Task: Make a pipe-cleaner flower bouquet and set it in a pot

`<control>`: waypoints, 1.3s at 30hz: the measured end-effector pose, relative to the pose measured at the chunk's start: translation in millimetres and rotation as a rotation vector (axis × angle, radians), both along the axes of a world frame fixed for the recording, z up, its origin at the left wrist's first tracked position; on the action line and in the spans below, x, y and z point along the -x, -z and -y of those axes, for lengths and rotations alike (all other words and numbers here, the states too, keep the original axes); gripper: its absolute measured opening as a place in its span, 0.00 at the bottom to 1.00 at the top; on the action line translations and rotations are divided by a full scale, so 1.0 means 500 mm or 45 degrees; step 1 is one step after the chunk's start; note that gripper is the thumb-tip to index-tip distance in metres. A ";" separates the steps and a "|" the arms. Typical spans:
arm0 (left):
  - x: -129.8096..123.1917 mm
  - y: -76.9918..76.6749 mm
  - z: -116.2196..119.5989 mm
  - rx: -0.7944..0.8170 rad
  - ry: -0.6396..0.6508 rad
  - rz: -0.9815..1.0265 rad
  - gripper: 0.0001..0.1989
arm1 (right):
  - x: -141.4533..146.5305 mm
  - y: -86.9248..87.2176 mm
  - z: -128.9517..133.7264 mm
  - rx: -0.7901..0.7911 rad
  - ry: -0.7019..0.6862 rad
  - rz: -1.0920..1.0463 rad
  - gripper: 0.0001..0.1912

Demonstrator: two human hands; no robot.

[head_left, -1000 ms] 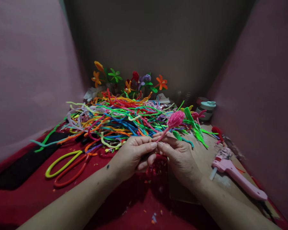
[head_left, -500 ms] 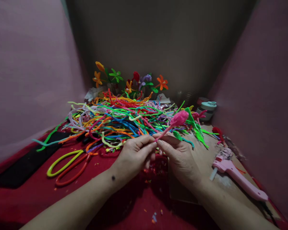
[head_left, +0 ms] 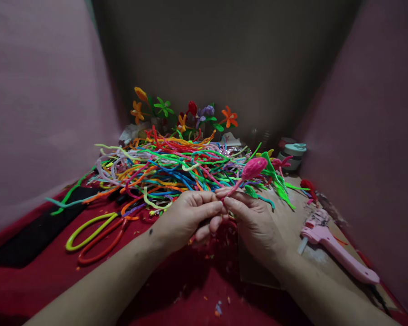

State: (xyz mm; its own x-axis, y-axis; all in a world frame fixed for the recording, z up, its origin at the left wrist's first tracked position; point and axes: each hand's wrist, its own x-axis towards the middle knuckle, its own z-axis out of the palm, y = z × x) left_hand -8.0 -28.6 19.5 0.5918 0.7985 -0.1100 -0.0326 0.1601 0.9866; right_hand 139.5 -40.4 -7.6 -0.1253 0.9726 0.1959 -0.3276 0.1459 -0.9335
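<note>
A pink pipe-cleaner flower bud (head_left: pixel 254 169) tilts up to the right on a thin pink stem. Both hands meet at the lower end of that stem. My left hand (head_left: pixel 193 215) pinches it between thumb and index finger, its other fingers curled below. My right hand (head_left: pixel 253 219) grips the stem just beside, thumb on top. The stem's tip is hidden between the fingers. Behind the hands spreads a big heap of many-coloured pipe cleaners (head_left: pixel 170 170). A green leaf piece (head_left: pixel 250 192) with a blue stem lies right behind my right hand.
Scissors with yellow and red handles (head_left: pixel 88 242) lie left, near a black flat item (head_left: pixel 30 237). A pink glue gun (head_left: pixel 338 253) rests on cardboard (head_left: pixel 289 226) at right. Finished pipe-cleaner flowers (head_left: pixel 229 117) stand at the back. A lidded jar (head_left: pixel 292 156) stands back right. Red cloth covers the table.
My left hand has shifted slightly and its lower fingers have uncurled a little. The bud has turned slightly on its stem. Both hands still hold it.
</note>
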 end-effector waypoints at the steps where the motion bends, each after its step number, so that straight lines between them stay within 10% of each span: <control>1: -0.002 0.004 0.002 -0.208 -0.088 -0.122 0.08 | 0.000 0.000 0.000 -0.013 0.030 0.004 0.06; 7: -0.002 0.043 0.005 -1.398 -0.413 -0.562 0.08 | 0.004 -0.004 0.003 -0.085 0.190 0.160 0.06; 19: 0.001 0.001 -0.002 0.198 0.021 0.246 0.08 | -0.004 0.002 0.002 -0.042 -0.064 0.119 0.13; 29: 0.017 0.006 -0.020 0.470 0.264 0.336 0.07 | -0.006 0.004 -0.006 -0.033 -0.091 0.065 0.09; 33: 0.006 0.001 -0.008 0.112 0.070 0.001 0.10 | -0.001 0.005 -0.005 -0.064 0.004 0.034 0.06; 39: -0.002 0.036 0.005 -1.205 -0.394 -0.566 0.07 | 0.002 0.007 -0.005 -0.063 0.138 0.087 0.05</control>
State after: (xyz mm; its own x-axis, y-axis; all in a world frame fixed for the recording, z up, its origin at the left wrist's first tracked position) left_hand -7.2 -31.4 1.4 0.4101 0.7800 0.4728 0.4494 -0.6238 0.6394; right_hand 138.4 -38.1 -10.9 -0.0350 0.9705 0.2387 -0.2435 0.2234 -0.9438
